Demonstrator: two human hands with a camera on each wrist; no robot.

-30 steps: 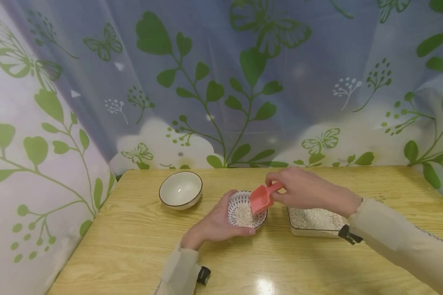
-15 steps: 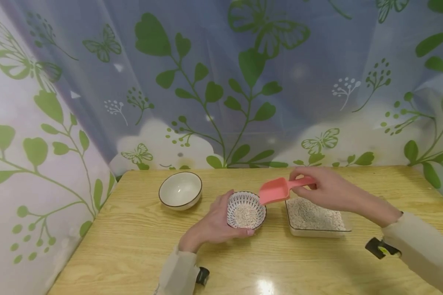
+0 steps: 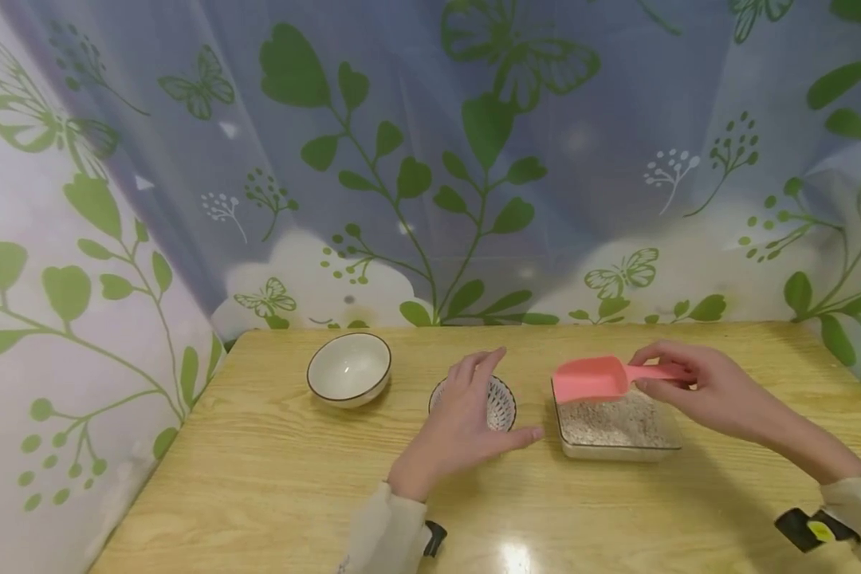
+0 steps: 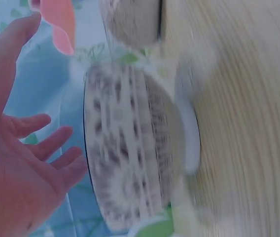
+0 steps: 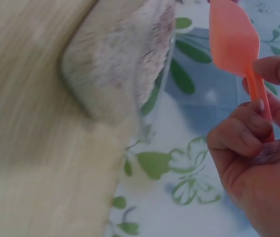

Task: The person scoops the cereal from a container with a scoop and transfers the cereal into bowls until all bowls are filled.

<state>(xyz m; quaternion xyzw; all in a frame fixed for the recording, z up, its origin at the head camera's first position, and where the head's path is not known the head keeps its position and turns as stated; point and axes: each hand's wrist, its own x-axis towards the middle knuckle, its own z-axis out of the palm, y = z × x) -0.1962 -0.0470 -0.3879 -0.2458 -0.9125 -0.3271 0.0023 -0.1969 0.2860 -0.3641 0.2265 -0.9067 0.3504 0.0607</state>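
My right hand (image 3: 710, 391) grips the handle of a pink scoop (image 3: 590, 379), held over the left part of a clear rectangular container (image 3: 617, 453) filled with pale oat-like flakes (image 3: 613, 422). In the right wrist view the fingers curl round the scoop's handle (image 5: 260, 96). My left hand (image 3: 462, 418) is spread above a small patterned bowl (image 3: 502, 405), covering much of it in the head view. From the left wrist, the patterned bowl (image 4: 130, 148) stands upright on the table, with the left fingers (image 4: 56, 143) extended beside its rim.
A plain cream bowl (image 3: 349, 368) with a dark rim stands at the back left of the wooden table (image 3: 258, 494). Behind the table hangs a curtain (image 3: 416, 159) printed with leaves and butterflies.
The right hand has carried the scoop from the patterned bowl rightward to over the flake container. My left hand has let go of that bowl and risen over it.
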